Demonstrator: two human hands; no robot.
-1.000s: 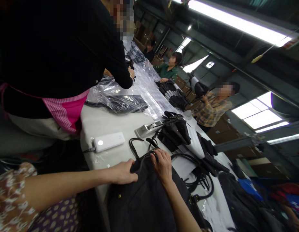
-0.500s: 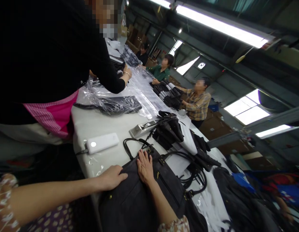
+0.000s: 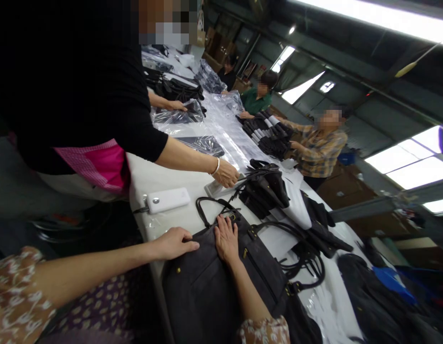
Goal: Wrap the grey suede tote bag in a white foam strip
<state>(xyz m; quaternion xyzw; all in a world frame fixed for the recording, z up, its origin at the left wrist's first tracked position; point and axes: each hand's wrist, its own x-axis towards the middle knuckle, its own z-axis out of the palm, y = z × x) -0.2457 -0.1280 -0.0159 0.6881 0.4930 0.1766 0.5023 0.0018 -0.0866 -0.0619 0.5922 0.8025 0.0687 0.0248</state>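
A black handbag point(image 3: 207, 282) with brass-coloured fittings lies before me at the table's edge. My left hand point(image 3: 175, 243) holds its upper left edge, thumb on top and the other fingers partly out of sight. Flat on the bag near its top rests my right hand point(image 3: 226, 239), fingers stretched out. One looped handle point(image 3: 203, 210) sticks out beyond the bag's top edge. To the right, a dark zipper with a brass pull point(image 3: 245, 253) shows on the bag.
A white power bank point(image 3: 168, 199) with a cable lies left of the bag. Across from me, a co-worker's hand point(image 3: 226, 173) reaches to a grey tool point(image 3: 213, 188). More black bags point(image 3: 268, 188) are heaped at right. Two people stand along the far side by stacked dark pieces point(image 3: 266, 136).
The co-worker in black has stretched an arm over the table to the grey tool. My view has shifted, while my hands stay in the same places on the bag.
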